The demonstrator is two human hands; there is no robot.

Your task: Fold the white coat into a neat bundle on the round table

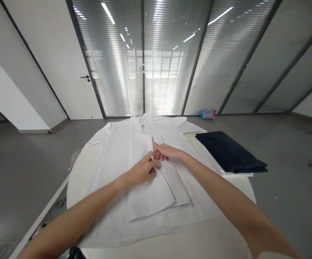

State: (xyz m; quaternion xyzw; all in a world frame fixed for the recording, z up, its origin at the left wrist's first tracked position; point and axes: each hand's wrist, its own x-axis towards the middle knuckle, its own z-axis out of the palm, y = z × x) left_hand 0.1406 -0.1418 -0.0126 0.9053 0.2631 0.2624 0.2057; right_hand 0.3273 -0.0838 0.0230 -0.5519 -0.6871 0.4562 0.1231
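Note:
A white short-sleeved coat or shirt (112, 198) lies spread face up on a round white table, its collar at the far side and its hem toward me. My left hand (144, 168) has its fingers closed at the front opening, about mid-length. Just beyond and to the right, my right hand (168, 151) pinches the same front edge, its fingertips close to the left ones. Whether a button is between the fingers is hidden. Below the hands the two front panels lie apart, with their lower corners folded out over the back panel.
On the table's right lies a folded dark navy cloth (226, 153) over folded white fabric (209, 154). The round table's rim (71, 187) shows at left. A blue and pink item (208, 114) rests on the floor by the glass partition (161, 72). A door (64, 61) stands at far left.

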